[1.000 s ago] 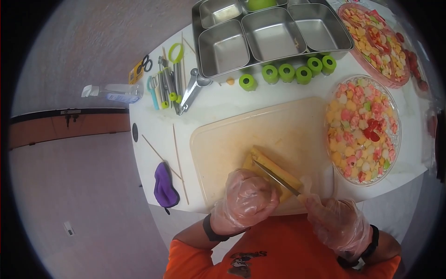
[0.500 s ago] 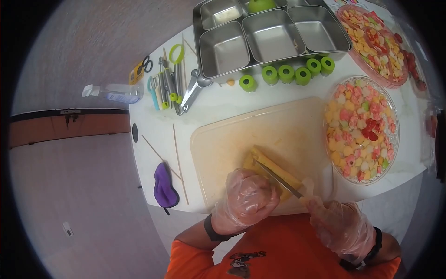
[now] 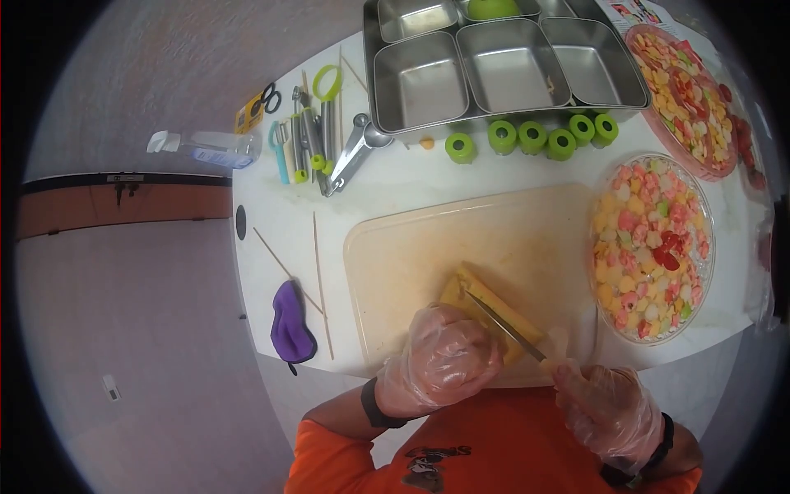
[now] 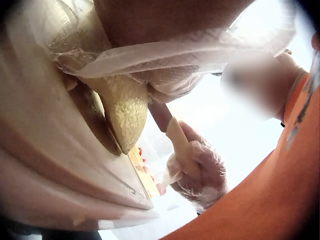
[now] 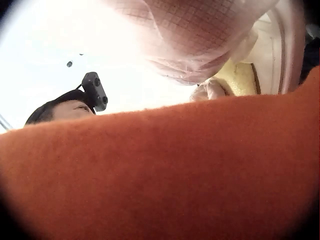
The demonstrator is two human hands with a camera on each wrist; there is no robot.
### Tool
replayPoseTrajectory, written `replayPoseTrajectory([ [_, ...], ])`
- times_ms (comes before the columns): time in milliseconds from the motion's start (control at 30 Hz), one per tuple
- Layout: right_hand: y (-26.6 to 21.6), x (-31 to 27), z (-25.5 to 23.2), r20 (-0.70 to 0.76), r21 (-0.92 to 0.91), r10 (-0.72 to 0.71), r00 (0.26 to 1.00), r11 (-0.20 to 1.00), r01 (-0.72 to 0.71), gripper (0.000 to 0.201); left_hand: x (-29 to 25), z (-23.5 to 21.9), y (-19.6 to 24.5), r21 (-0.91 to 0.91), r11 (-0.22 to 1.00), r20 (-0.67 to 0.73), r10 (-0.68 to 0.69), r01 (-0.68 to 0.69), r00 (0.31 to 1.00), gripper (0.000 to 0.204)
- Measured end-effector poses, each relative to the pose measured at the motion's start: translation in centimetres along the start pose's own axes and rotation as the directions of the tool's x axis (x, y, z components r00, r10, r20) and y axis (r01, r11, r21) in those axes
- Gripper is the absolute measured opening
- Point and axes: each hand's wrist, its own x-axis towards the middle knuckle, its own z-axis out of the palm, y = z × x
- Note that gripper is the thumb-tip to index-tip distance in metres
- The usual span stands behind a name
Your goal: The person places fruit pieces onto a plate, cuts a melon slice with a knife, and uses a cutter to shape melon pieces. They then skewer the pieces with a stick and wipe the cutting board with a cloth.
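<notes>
On the cutting board [image 3: 403, 255] lies a yellow melon wedge [image 3: 499, 303], its netted rind showing in the left wrist view [image 4: 127, 107]. My left hand [image 3: 448, 358], in a clear plastic glove, grips the wedge from the near left side, fingers bent over it. My right hand [image 3: 609, 407], gloved the same way, holds a knife [image 3: 512, 331] by its pale handle. The blade slants across the wedge's upper face, tip toward the far left end. The left wrist view also shows the knife handle [image 4: 182, 150] inside the right fist.
To the right stands a clear bowl of cut fruit [image 3: 650, 247], behind it a pink fruit platter [image 3: 687, 103]. Steel bins [image 3: 424, 82] and several green cutters [image 3: 502, 136] line the back. Carving tools [image 3: 309, 140], skewers [image 3: 321, 280] and a purple pouch [image 3: 292, 325] lie left.
The head view has tilted, so the table and its things sit lower and further right in it. Both hands, the knife and the melon wedge keep nearly the same places relative to the board.
</notes>
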Motion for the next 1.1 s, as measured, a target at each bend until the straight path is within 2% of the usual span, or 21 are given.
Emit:
replayPoseTrajectory([
  [133, 0.3, -0.1, -0.2, 0.037, -0.027, 0.011, 0.999, 1.000, -0.010, 0.057, 0.1, -0.3, 0.0, -0.013, 1.000, 0.032, 0.000, 0.000, 0.999, 0.028],
  [300, 0.6, 0.2, -0.2, 0.053, -0.087, -0.008, 0.999, 0.996, 0.012, 0.054, 0.0, 0.1, -0.1, -0.006, 1.000, -0.014, 0.008, -0.008, 1.000, 0.029],
  [400, 0.9, 0.5, 0.5, -0.033, -0.174, -0.070, 0.997, 0.983, 0.063, 0.045, -0.3, 0.4, -0.2, -0.007, 1.000, -0.029, 0.000, 0.000, 1.000, 0.030],
  [700, 0.3, 0.7, 0.3, -0.070, -0.162, -0.115, 0.991, 0.981, 0.103, 0.048, -0.3, 0.7, 0.0, 0.056, 0.998, -0.065, 0.022, -0.019, 0.998, 0.032],
  [767, -0.1, 0.4, -0.2, 0.016, -0.107, 0.001, 1.000, 0.994, 0.001, 0.045, -0.3, 0.7, 0.0, 0.045, 0.999, -0.064, 0.018, -0.016, 0.998, 0.032],
  [900, -0.1, -0.7, -0.6, 0.049, -0.138, 0.030, 0.998, 0.990, -0.023, 0.046, -0.4, 0.8, -0.1, 0.058, 0.998, -0.067, 0.024, -0.020, 0.997, 0.033],
  [967, 0.0, -1.1, -0.6, 0.012, -0.075, 0.011, 1.000, 0.997, -0.010, 0.046, -0.5, 0.8, -0.1, 0.069, 0.997, -0.071, 0.024, -0.019, 0.997, 0.033],
  [1100, 0.1, -1.3, -0.7, -0.009, -0.059, -0.002, 1.000, 0.998, 0.002, 0.046, -0.7, 0.9, -0.2, 0.086, 0.996, -0.063, 0.025, -0.019, 0.998, 0.033],
])
